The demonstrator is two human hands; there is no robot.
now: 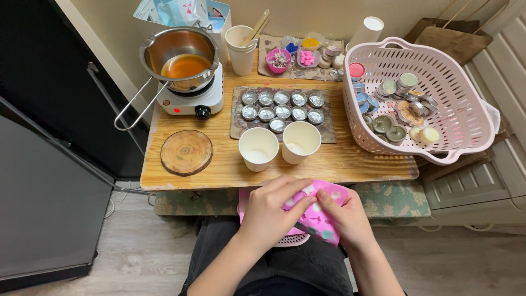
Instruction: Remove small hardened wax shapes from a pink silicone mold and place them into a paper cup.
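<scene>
Over my lap, both hands grip a pink silicone mould (323,211) with small shaped cavities. My left hand (269,211) covers its left side, fingers curled over the top edge. My right hand (346,216) pinches its right side, bending it. Beneath the mould, a pink perforated item (290,239) rests on my lap. Just beyond my hands, two white paper cups (258,148) (301,141) stand near the front edge of the small wooden table (219,170).
Several small metal tins (282,106) sit on a mat. A steel pot with orange liquid (183,55) rests on a white hot plate (192,98). A round wood coaster (186,152) lies at the left. A pink basket (471,120) of tins stands at the right.
</scene>
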